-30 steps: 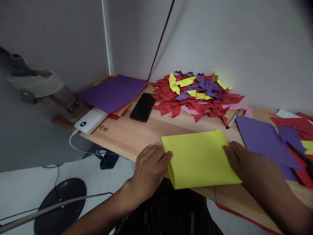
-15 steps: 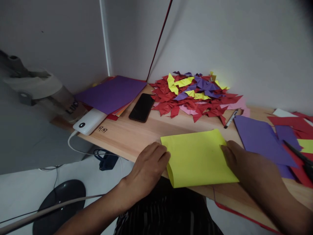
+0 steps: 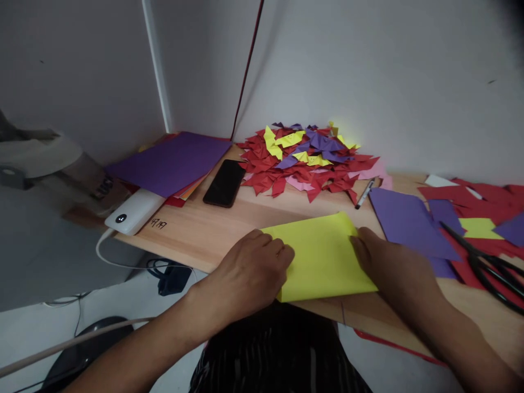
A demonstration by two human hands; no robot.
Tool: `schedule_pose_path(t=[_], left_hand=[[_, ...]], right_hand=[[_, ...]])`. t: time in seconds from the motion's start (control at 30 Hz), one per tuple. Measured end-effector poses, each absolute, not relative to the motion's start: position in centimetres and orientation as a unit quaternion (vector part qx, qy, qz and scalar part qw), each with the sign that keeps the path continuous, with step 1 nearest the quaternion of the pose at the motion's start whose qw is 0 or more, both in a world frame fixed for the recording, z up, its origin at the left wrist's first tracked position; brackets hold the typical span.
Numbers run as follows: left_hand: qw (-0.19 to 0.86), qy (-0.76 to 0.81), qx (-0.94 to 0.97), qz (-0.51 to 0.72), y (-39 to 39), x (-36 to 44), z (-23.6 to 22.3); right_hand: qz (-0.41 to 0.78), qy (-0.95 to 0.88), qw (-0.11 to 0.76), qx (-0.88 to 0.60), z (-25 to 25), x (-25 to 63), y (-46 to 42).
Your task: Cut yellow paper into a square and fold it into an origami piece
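Note:
A folded yellow sheet of paper (image 3: 323,256) lies at the near edge of the wooden desk (image 3: 229,218). My left hand (image 3: 249,273) lies over the sheet's left folded edge, fingers curled and pressing down on it. My right hand (image 3: 385,262) rests flat on the sheet's right edge, fingers extended along the paper. Both hands touch the sheet and neither lifts it.
A heap of folded red, purple and yellow paper shapes (image 3: 307,158) sits by the wall. A black phone (image 3: 225,183), white power bank (image 3: 135,210), purple sheets (image 3: 167,161), a pen (image 3: 364,192), black scissors (image 3: 487,267) and loose purple paper (image 3: 405,221) lie around.
My left hand has slid rightward onto the yellow sheet, flattening its left fold. The camera has swung right, bringing the scissors into view.

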State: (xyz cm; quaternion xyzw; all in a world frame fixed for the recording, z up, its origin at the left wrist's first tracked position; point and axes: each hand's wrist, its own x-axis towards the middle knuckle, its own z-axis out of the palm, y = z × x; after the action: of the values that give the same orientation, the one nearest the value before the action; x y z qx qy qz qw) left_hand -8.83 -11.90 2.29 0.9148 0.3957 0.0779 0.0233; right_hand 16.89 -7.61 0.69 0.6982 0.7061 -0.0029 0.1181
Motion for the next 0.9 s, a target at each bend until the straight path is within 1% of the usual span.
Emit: schedule_pose_path(t=[0.07,0.23,0.3,0.5,0.67,0.77,0.9], left_hand=[[0.025,0.407,0.911,0.058,-11.6,-8.4,3.1],[0.072,0.428,0.901,-0.025,-10.6,-8.8,5.7],[0.073,0.433,0.898,-0.030,-10.4,-8.5,6.0],[-0.027,0.489,0.872,-0.022,-11.6,-4.3,3.4],[-0.033,0.504,0.862,-0.040,-11.8,-2.7,2.2],[-0.049,0.487,0.872,-0.029,-11.7,-3.0,1.7],[-0.067,0.414,0.908,0.015,-11.4,-3.7,-0.3]], right_hand=[[0.006,0.711,0.111,0.695,0.5,16.9,-7.6],[0.004,0.714,0.100,0.693,0.5,16.9,-7.6],[0.000,0.712,0.104,0.695,0.7,16.8,-7.5],[-0.021,0.706,0.112,0.699,1.2,16.6,-7.2],[-0.016,0.709,0.110,0.697,1.0,16.5,-7.2],[-0.018,0.706,0.108,0.700,0.8,16.6,-7.3],[-0.011,0.700,0.101,0.707,0.9,16.5,-7.6]])
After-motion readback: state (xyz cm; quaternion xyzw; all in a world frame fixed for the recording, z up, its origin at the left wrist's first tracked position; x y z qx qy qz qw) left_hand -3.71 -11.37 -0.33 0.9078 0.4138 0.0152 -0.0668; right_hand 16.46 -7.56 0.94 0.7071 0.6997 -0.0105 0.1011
